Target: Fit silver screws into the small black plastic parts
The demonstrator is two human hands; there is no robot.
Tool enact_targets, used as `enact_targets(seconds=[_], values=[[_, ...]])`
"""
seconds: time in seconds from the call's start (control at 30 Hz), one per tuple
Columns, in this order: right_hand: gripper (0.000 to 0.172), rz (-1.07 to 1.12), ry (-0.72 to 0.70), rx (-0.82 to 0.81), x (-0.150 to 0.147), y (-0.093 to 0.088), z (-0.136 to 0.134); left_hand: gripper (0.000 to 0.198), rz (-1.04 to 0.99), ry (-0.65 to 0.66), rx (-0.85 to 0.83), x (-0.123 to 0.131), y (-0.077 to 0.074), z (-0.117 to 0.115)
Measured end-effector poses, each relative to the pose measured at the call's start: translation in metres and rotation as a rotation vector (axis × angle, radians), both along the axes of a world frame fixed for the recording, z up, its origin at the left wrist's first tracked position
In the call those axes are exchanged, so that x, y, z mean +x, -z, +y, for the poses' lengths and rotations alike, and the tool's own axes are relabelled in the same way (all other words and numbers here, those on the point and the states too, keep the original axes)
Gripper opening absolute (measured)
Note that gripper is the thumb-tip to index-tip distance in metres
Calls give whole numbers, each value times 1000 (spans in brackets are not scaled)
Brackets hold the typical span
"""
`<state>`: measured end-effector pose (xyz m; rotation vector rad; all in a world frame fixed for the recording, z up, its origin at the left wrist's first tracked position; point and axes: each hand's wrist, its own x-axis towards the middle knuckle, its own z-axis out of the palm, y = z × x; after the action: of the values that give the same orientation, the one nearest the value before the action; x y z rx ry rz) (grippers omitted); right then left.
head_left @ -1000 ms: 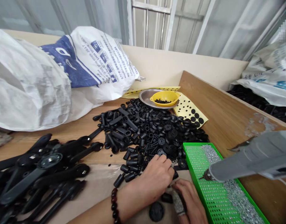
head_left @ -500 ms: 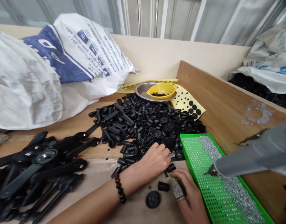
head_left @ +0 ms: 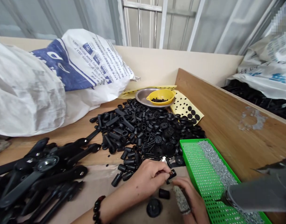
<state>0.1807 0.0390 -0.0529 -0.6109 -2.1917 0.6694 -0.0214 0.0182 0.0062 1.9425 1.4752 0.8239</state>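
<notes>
My left hand (head_left: 147,179) pinches a small black plastic tube (head_left: 172,174) at the near edge of a big pile of black plastic parts (head_left: 147,132). My right hand (head_left: 192,202), with a mesh finger cot on one finger, meets it from the right and touches the same piece. A loose black sleeve (head_left: 164,193) and a round black cap (head_left: 154,207) lie on the bench just below the hands. A grey power screwdriver (head_left: 259,193) hangs at the right, its tip over the green tray (head_left: 192,155).
The green perforated tray holds a strip of small silver screws (head_left: 217,165). Long black arm parts (head_left: 40,171) lie at the left. Behind the pile stand a steel dish (head_left: 143,96) with a yellow bowl (head_left: 160,96), a dotted yellow sheet (head_left: 187,109) and white sacks (head_left: 40,81).
My left hand drew back from the pile toward me holding a small black tube. My right hand came up to meet it. The screwdriver sank lower and to the right in view.
</notes>
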Motion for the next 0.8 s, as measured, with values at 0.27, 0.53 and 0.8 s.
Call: enact_targets(seconds=[0.27, 0.53, 0.8], values=[[36, -173, 28, -30, 1, -1, -5, 25, 121, 185, 70, 4, -4, -13], [38, -266, -61, 29, 3, -2, -17, 20, 72, 116, -94, 4, -7, -41], [34, -208, 32, 122, 10, -2, -26, 16, 455, -8, -137, 10, 15, -72]])
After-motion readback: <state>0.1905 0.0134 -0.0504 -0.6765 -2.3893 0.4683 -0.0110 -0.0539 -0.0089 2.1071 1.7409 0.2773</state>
